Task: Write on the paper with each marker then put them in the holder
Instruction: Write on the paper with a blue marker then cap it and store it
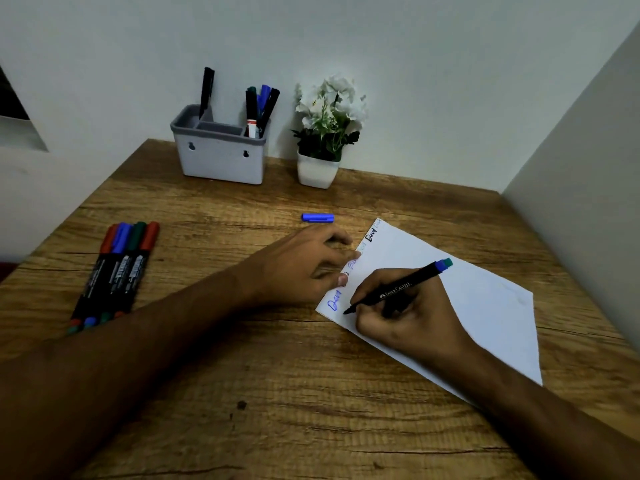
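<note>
Wooden table [277, 375] holds the paper [485, 306]. Right hand [408, 320] pinches a blue marker [398, 289], writing; left hand [304, 265] presses flat, fingers straight. Next, it needs its cap [317, 217], then the holder [221, 157].

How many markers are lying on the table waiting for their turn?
4, side by side at the table's left edge: red-capped, blue-capped, green-capped, red-capped. The left arm may hide more.

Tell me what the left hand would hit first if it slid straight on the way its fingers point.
Probably nothing on the table: the left hand points across the paper's top corner, passing below the blue cap; beyond looks free up to the wall.
</note>
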Demonstrator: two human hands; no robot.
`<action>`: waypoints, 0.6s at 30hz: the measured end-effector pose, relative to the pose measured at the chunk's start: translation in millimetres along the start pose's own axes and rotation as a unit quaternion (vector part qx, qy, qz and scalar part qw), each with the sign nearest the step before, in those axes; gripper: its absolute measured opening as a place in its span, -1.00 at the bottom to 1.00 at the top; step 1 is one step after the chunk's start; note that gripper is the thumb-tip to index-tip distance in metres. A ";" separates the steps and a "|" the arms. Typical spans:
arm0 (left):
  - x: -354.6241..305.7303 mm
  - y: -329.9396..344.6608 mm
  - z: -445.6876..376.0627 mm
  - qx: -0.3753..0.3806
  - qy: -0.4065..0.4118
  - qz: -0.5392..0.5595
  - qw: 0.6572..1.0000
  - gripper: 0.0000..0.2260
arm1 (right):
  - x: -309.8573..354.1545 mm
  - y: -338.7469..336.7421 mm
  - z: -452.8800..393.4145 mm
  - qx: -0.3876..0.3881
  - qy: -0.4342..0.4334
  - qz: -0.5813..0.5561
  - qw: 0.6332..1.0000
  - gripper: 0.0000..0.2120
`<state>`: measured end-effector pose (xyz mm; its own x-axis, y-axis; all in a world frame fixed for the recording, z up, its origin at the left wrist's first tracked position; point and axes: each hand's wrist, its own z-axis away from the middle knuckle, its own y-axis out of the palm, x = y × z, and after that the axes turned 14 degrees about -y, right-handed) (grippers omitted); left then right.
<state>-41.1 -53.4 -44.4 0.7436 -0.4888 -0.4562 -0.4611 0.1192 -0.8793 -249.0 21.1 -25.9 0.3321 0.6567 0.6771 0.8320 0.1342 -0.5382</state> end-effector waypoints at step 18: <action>1.7 1.1 -1.4 0.004 -0.004 0.008 1.000 -0.54 | 0.4 1.3 -1.6 0.007 0.000 0.004 1.000 -0.85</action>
<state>-41.1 -55.3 -45.9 0.7401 -0.4794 -0.4717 -0.4695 0.1338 -0.8727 -247.1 20.3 -25.6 0.3389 0.6580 0.6724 0.8229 0.1392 -0.5509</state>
